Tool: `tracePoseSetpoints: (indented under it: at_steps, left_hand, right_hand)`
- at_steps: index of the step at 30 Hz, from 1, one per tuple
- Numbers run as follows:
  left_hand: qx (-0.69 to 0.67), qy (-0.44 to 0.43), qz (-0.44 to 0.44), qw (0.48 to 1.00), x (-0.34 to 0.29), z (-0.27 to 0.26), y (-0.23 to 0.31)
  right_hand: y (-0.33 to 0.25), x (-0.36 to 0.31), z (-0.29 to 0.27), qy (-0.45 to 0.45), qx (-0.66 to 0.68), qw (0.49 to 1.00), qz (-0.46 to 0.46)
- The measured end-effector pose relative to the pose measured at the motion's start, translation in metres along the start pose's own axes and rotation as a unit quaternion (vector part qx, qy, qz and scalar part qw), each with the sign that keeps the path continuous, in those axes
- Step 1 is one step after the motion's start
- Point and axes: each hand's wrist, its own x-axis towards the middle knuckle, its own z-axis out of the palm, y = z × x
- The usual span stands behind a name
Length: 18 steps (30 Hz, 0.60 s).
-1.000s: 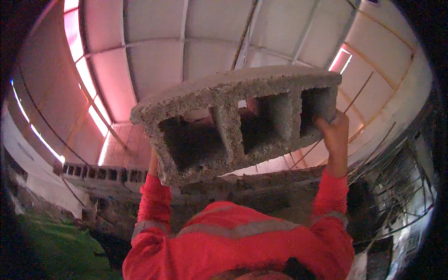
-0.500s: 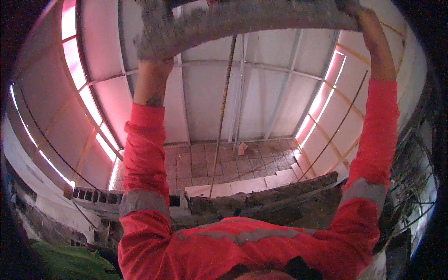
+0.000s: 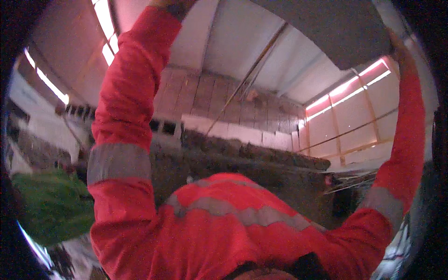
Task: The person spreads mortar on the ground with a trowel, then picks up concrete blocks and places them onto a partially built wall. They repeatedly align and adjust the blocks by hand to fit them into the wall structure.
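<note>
A grey concrete block [image 3: 336,30] is held up high at the upper right, one broad, flat face showing and its upper part cut off by the picture's edge. Against its right edge my right hand [image 3: 397,49] grips, arm raised, fingers partly hidden and blurred. My left arm also reaches up, but only the sleeve and a bit of bare forearm show at the top edge. The left hand itself is out of the picture, so its hold on the block is hidden.
Behind my body runs a low block wall [image 3: 242,149] with a rough top. A thin rod [image 3: 247,77] slants up from it. Pale panels on a frame [image 3: 345,126] stand at the right. Something green [image 3: 51,205] lies at the lower left.
The block has shifted to the right and turned, now showing a flat face instead of a narrow, rough side. My left hand has gone up out of view; the surroundings have tilted.
</note>
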Motion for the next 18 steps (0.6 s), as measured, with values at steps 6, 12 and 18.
tracePoseSetpoints:
  at_steps: [6, 12, 18]
  left_hand:
    - [-0.070, 0.346, -0.154, 0.923, -0.163, -0.010, -0.164]
    - [-0.105, 0.450, -0.364, 0.809, -0.375, -0.061, -0.331]
    - [-0.050, 0.494, -0.364, 0.788, -0.469, -0.048, -0.389]
  right_hand:
    - [0.217, -0.004, 0.165, -0.173, 0.154, 0.962, 0.145]
    - [0.299, -0.119, 0.405, -0.220, 0.091, 0.921, 0.309]
    - [0.276, -0.174, 0.496, -0.190, 0.019, 0.888, 0.419]
